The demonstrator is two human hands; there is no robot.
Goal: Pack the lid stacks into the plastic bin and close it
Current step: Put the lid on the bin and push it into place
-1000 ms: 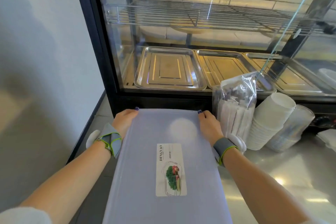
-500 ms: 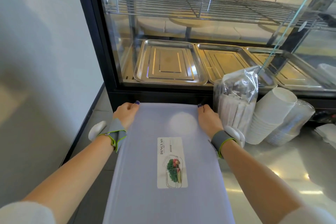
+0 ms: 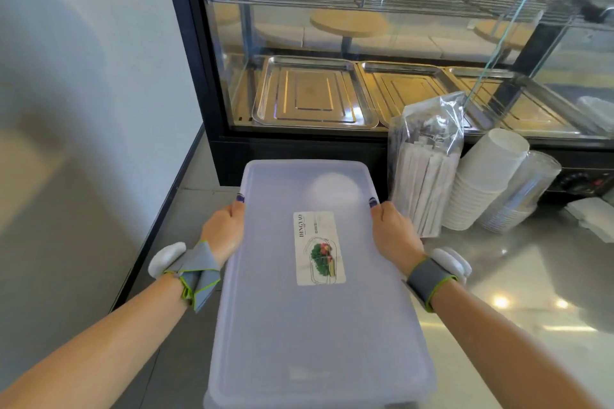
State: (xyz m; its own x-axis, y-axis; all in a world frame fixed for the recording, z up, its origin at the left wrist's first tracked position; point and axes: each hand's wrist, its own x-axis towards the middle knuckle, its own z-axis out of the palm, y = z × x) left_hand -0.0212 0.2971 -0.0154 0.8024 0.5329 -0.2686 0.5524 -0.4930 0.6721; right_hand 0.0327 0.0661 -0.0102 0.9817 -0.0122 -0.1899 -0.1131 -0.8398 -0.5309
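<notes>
A translucent plastic bin with its flat lid point(image 3: 299, 325) on top lies lengthwise in front of me on the steel counter, a printed label at the lid's middle. My left hand point(image 3: 224, 231) grips the lid's left edge, thumb on top. My right hand point(image 3: 395, 232) grips the right edge the same way. The bin's contents are hidden under the lid. A stack of clear lids point(image 3: 521, 192) leans at the right, outside the bin.
A glass display case point(image 3: 206, 53) with steel trays point(image 3: 309, 93) stands right behind the bin. A bag of wrapped straws point(image 3: 425, 163), a stack of white cups point(image 3: 481, 179) and napkins point(image 3: 591, 216) sit at the right. A wall is at the left.
Both hands have slid back from the lid's far corners to its side edges, nearer to me. The view has tilted so the far end of the lid shows whole.
</notes>
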